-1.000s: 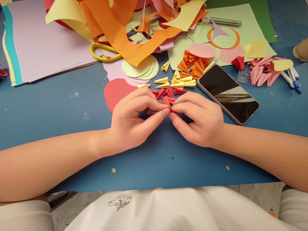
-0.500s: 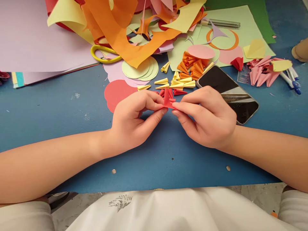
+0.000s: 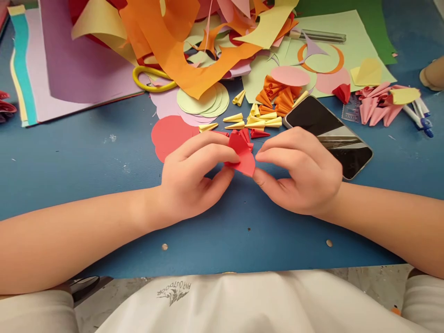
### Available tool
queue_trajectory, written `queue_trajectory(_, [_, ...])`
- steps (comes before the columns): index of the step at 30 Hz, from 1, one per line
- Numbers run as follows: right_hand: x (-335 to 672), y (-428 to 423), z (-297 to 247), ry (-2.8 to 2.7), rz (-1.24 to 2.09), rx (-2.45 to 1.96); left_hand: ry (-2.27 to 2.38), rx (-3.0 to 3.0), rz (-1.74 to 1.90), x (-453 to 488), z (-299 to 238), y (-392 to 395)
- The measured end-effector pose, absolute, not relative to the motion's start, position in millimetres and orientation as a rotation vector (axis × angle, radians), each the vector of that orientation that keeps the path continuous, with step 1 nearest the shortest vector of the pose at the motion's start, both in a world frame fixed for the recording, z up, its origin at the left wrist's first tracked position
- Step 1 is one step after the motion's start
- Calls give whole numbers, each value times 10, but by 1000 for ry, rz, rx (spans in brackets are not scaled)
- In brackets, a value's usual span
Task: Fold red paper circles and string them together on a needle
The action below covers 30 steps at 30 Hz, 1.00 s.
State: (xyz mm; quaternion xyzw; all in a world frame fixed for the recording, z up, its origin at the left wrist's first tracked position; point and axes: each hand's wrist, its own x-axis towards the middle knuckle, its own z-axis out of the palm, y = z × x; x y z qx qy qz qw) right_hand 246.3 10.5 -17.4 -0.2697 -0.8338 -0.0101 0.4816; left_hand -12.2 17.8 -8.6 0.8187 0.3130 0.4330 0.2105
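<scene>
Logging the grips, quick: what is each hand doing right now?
Left hand: closed, pinching the red paper piece.
Right hand: curled, fingertips at that piece's right edge; grip cannot be told.

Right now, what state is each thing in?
red paper piece, curled, pinched between left hand and right hand
phone, face up, screen dark
scissors, handles showing, blades buried under paper scraps
yellow cones, rolled, lying loose
orange cones, rolled, piled together

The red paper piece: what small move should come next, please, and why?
Probably curl the red paper piece tighter into a cone: the left hand pinches it half open, the right hand touches its edge, rolled red cones lie behind.
</scene>
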Motion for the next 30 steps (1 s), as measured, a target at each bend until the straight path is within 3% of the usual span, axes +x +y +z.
queue_trajectory(5, [2432, 144, -242, -1944, 185, -660, 799, 2102, 1165, -145, -53, 176])
queue_trajectory(30, [2464, 193, -180, -2002, 498, -723, 915, 1626, 1102, -5, -47, 124])
